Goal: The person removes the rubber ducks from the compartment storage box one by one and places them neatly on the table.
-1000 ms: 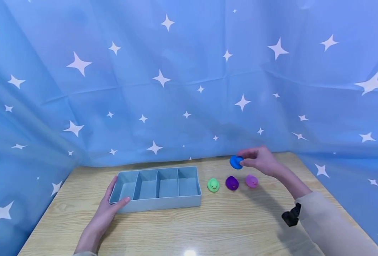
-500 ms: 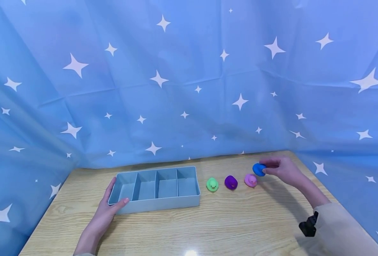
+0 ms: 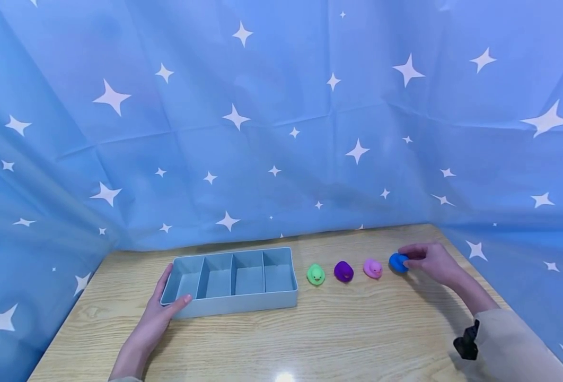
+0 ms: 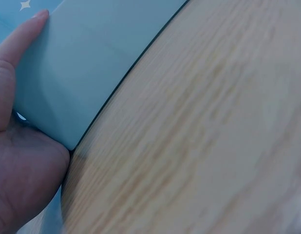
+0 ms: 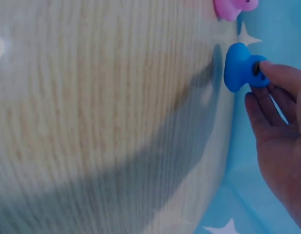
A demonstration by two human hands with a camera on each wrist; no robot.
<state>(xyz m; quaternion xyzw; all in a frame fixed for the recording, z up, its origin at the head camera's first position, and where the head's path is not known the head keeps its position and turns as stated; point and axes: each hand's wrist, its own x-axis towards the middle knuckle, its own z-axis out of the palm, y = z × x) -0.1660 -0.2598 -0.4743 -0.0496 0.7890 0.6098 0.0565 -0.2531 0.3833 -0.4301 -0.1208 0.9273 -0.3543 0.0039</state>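
My right hand (image 3: 433, 263) pinches a blue rubber duck (image 3: 398, 263) at the right end of a row of ducks. In the right wrist view, thumb and fingertips hold that blue duck (image 5: 237, 68) by its head, its base close over the tabletop. To its left sit a pink duck (image 3: 372, 268), a purple duck (image 3: 344, 271) and a light green duck (image 3: 316, 275). My left hand (image 3: 159, 310) grips the left end of a blue-grey divided box (image 3: 236, 304), thumb along the front wall. The left wrist view shows the thumb against the box's outer wall (image 4: 87, 63).
The wooden table (image 3: 281, 345) ends at the back against a blue curtain (image 3: 281, 138) with white stars, which also hangs at both sides. A black device (image 3: 466, 342) is at the right sleeve (image 3: 515, 345). The box's compartments are bare inside.
My right hand has carried the blue duck rightward, past the pink one, and lowered it to the end of the row. The left hand and box stay in place.
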